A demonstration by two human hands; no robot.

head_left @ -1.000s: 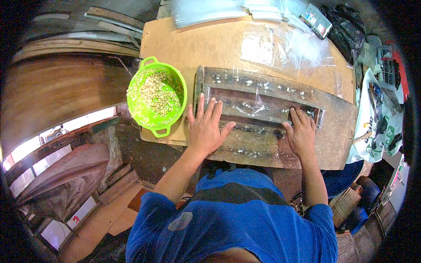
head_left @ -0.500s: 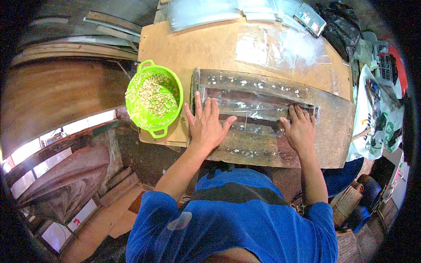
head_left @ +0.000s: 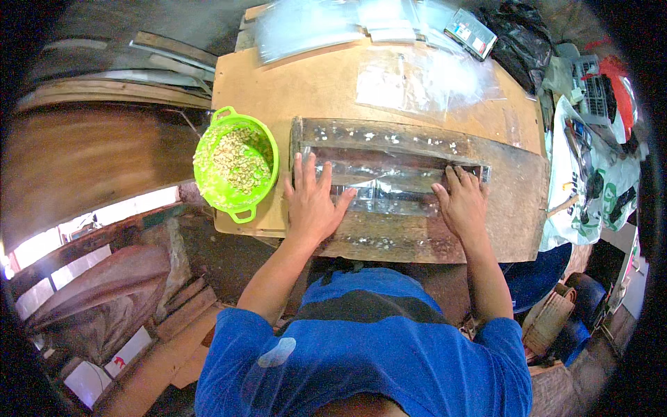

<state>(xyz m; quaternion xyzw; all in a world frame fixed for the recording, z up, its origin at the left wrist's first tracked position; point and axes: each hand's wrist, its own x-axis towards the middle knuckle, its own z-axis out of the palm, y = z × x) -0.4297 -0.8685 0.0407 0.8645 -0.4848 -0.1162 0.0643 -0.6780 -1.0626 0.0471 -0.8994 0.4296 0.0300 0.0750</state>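
A worn wooden board with a long recess (head_left: 511, 215) lies in front of me, flecked with white bits. A clear plastic sheet (head_left: 389, 193) covers the recess. My left hand (head_left: 310, 208) rests flat at the sheet's left end, fingers spread and pointing away from me. At the right end, my right hand (head_left: 464, 206) presses down on the plastic, its fingers slightly bent and its thumb apart. Neither hand grips anything. To the left of my left hand, a bright green two-handled basin (head_left: 273, 146) holds a heap of pale beans or grains (head_left: 240, 161).
Flat clear plastic sheets (head_left: 392, 87) and a stack of plastic bags (head_left: 306, 31) lie on the far tabletop (head_left: 299, 87). A small box (head_left: 470, 33) and black plastic bag (head_left: 524, 42) sit far right. White-green plastic bags (head_left: 590, 187) flank the right edge.
The plastic sheet now reaches nearer to me across the recess. Both hands keep their places at its ends. The whole view has shifted slightly.
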